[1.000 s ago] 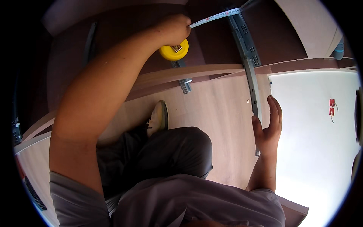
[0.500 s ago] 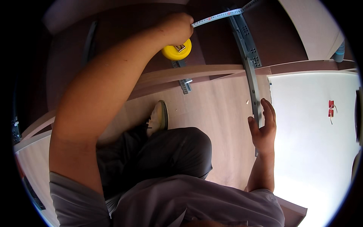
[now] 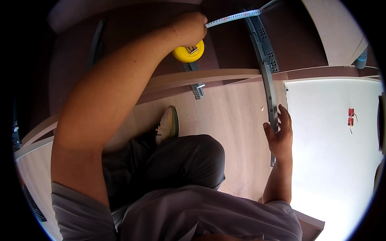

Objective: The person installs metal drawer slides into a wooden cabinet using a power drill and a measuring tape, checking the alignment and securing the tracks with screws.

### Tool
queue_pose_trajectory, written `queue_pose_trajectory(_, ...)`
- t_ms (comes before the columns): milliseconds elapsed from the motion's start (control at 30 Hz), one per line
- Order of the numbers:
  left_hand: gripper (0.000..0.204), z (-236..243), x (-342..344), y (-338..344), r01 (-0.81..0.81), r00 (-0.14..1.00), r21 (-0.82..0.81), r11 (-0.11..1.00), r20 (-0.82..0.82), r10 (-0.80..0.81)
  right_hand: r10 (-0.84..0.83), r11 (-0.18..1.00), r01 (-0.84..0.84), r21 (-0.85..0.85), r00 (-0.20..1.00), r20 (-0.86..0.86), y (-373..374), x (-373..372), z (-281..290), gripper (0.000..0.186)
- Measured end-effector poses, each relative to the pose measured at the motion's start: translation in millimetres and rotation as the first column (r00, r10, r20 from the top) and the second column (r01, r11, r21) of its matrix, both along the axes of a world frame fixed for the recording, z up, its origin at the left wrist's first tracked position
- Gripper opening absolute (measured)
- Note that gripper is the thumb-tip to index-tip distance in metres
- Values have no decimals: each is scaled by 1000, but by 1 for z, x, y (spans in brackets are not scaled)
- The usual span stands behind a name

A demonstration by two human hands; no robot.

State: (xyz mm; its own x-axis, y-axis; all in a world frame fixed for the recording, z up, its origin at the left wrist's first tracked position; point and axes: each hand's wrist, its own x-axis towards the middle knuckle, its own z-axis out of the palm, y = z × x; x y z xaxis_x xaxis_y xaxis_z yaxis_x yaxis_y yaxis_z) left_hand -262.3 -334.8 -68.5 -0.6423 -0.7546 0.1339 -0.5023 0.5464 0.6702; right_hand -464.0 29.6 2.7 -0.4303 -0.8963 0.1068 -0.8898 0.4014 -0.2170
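Observation:
My left hand (image 3: 190,29) is closed on a yellow tape measure (image 3: 189,52), inside the dark cabinet at the top. From that hand the tape's white blade (image 3: 233,17) runs out to the right, across the upper end of a metal drawer slide (image 3: 261,44), and bends upward beyond it. The slide's long rail sticks out of the cabinet toward me. My right hand (image 3: 280,138) is at this rail, thumb on one side and fingers spread on the other. Whether it touches the rail is hard to tell.
A wooden cabinet edge (image 3: 217,74) crosses below my left hand. Another slide (image 3: 197,90) juts past it, and one more (image 3: 96,42) sits at the far left. Red fittings with wires (image 3: 351,117) show on the white wall at the right. My shoe (image 3: 168,125) rests on the wood-look floor.
The view has shifted very slightly. Both hands, the tape measure and the slide keep the same places relative to each other.

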Motion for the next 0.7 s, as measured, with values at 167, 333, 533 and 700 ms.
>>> queue_pose_trajectory(167,24,1,0,1,5,1000,-5,1000,15,-5,-41,998,41,44,999,8,-2,2,-10,77)
queue_pose_trajectory(333,25,4,2,0,5,999,-23,1000,51,-4,-30,999,30,-19,999,42,0,-2,-9,80)
queue_pose_trajectory(533,24,4,2,-2,40,998,-30,999,44,-39,-20,1000,20,-13,1000,13,0,1,-11,80)
queue_pose_trajectory(700,24,5,2,-1,35,999,-5,999,40,-35,6,1000,-6,12,1000,-15,-1,5,-8,80)
